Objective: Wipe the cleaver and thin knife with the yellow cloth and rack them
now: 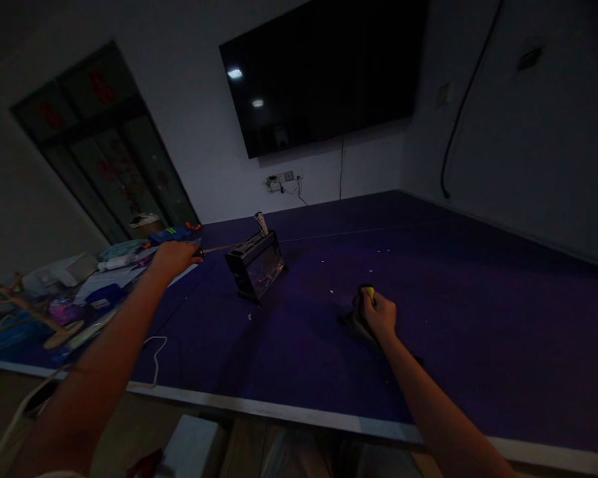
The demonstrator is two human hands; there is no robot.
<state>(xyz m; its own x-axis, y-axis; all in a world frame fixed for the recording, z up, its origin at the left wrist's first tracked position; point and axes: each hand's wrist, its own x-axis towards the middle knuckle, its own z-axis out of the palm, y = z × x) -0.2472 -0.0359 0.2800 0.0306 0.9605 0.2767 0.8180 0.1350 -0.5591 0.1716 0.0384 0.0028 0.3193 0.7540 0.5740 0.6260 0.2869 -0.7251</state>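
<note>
My left hand (175, 257) is closed round the dark handle of a long, thin, blade-like tool (220, 248). The tool's far end reaches the top of a black box (256, 265) with a see-through side panel. A pale patterned handle (262, 224) sticks up from that box. To the right, my right hand (379, 315) grips a dark, soft-looking thing with a yellow part (370, 292), low over the purple tabletop (303, 345). What exactly it is cannot be made out in the dim light.
Small white scraps (331, 291) lie scattered on the tabletop. Clothes, bags and a wooden stand (62, 335) crowd the left end. A white cord (157, 358) lies near the front edge. A television (329, 73) hangs on the wall above power sockets (284, 178).
</note>
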